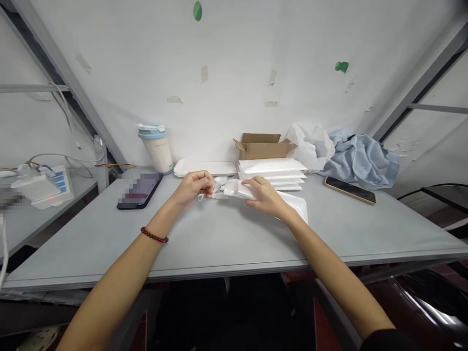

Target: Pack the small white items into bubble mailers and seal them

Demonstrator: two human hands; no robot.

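Observation:
My left hand (197,187) is over the middle of the table, a dark red bead bracelet on its wrist. Its fingers are curled in a pinch beside some small clear and white pieces (219,187); what it grips is too small to make out. My right hand (263,196) is closed from above around a small white packet (236,187), whose end points toward my left hand. Under the right wrist lies a white padded envelope (298,204). Just behind that hand is a stack of white padded envelopes (272,168).
Flat white envelopes (204,168) lie by the wall, near a lidded cup (157,148). An open cardboard box (261,148), a white plastic bag (310,146) and a blue cloth (361,158) line the back. Phones lie left (141,191) and right (349,190).

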